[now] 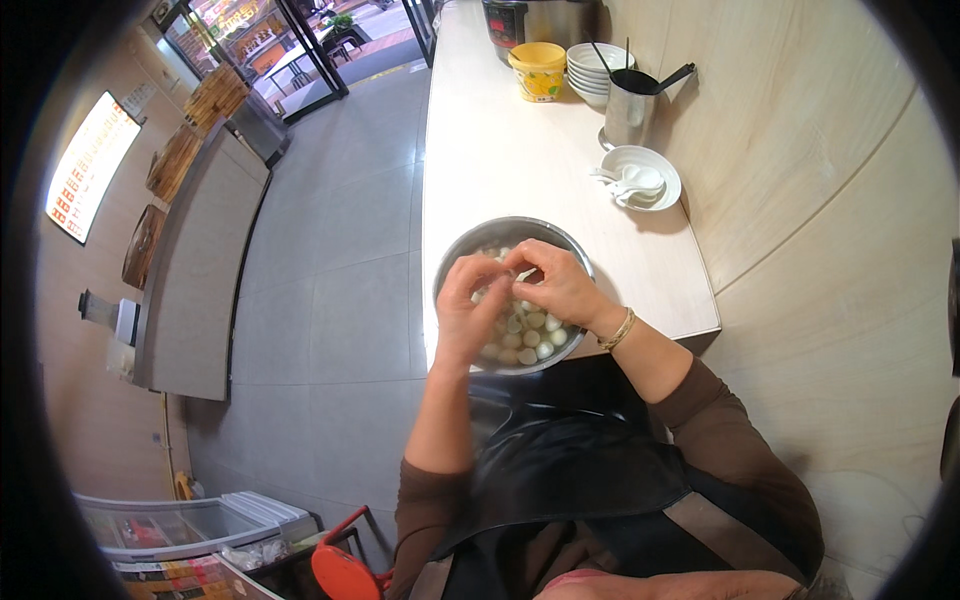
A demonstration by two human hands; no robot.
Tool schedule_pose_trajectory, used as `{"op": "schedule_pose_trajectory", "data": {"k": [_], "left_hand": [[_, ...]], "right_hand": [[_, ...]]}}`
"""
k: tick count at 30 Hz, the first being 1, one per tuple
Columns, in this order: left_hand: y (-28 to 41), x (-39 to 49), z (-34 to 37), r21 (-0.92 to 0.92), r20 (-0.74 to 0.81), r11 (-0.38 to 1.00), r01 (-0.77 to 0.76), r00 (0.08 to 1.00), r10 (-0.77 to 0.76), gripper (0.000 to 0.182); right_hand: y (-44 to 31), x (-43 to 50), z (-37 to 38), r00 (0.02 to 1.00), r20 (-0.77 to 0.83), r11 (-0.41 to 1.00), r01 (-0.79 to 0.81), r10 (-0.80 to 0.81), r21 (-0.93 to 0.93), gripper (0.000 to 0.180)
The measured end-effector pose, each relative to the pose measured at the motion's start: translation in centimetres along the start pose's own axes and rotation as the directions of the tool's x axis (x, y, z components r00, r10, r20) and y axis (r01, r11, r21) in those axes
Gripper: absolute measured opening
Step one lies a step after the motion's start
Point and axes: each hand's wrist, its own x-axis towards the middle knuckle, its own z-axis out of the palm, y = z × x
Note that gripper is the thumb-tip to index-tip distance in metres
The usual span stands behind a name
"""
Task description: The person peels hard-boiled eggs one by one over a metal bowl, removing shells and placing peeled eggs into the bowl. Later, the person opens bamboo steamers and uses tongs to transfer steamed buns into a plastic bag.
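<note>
A round stainless steel bowl (571, 358) sits at the near end of the light wooden counter. In it lie many small, round, pale pieces (531, 339), apparently peeled eggs or similar food, in cloudy liquid. My left hand (471, 296) and my right hand (553, 281) meet over the bowl, thumbs and fingertips pinched together. Something small and pale shows between the fingertips; the fingers hide most of it, so its kind is unclear. A woven bracelet (617, 328) circles my right wrist.
Beyond the bowl are a white bowl (673, 196) of white spoons, a metal container (628, 120) with black-handled utensils, stacked white bowls (574, 75), a yellow tub (538, 71) and an electric cooker (510, 30). A red stool (345, 574) and a glass-lidded freezer (202, 525) stand lower left.
</note>
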Motion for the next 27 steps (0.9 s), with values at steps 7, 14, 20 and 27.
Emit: {"op": "schedule_pose_trajectory", "data": {"k": [7, 14, 20, 27], "left_hand": [[-0.9, -0.2, 0.0, -0.134, -0.076, 0.989, 0.067, 0.994, -0.078, 0.013], [-0.3, -0.1, -0.2, 0.066, -0.016, 0.997, -0.051, 0.999, 0.052, 0.015], [0.2, -0.1, -0.3, 0.158, -0.021, 0.985, -0.062, 0.998, 0.067, 0.01], [0.1, -0.1, -0.3, 0.181, -0.058, 0.979, -0.094, 0.993, 0.106, 0.008]], "right_hand": [[-0.4, 0.0, 0.2, 0.998, -0.005, 0.992, -0.057, 0.058, 0.108, 0.027], [-0.5, -0.1, 0.1, 1.0, -0.007, 1.0, 0.001, -0.001, 0.008, 0.027], [-0.4, -0.2, -0.1, 0.998, 0.03, 0.998, -0.06, 0.06, -0.003, 0.03], [0.5, 0.0, 0.1, 0.99, -0.062, 0.979, -0.118, 0.13, 0.167, 0.026]]}}
